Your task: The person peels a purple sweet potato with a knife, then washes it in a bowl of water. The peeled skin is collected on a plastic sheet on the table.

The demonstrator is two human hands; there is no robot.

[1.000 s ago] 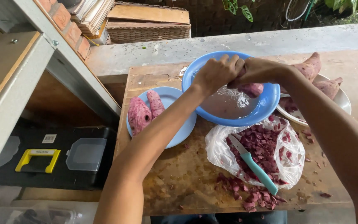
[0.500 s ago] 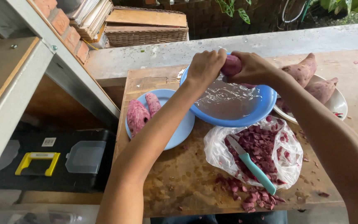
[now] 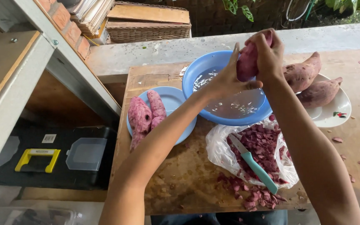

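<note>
A peeled purple sweet potato (image 3: 247,62) is held in the air above the large blue plastic bowl of water (image 3: 213,110), which sits near the far edge of the worn wooden desk (image 3: 180,175). The right hand (image 3: 267,52) grips the potato's upper end, fingers clenched around it. The left hand (image 3: 226,81) cups it from the side with the palm, fingers spread and only loosely closed on it. It looks like the washing step: the potato seems to be rubbed over the water.

Left of the bowl and touching its rim, a pale blue round plate (image 3: 176,102) carries two other peeled purple sweet potatoes (image 3: 146,114), lying side by side. To the right, near the desk's right edge, a white plate (image 3: 334,112) holds two unpeeled reddish sweet potatoes (image 3: 311,81). Towards the near edge lies a clear plastic bag heaped with purple peelings (image 3: 263,146), with a teal-handled knife (image 3: 255,164) resting across it, and more peelings are scattered on the wood.

By my judgement, the potato, wet and slick, would need a firm grip to be carried left to the pale blue plate without slipping.
</note>
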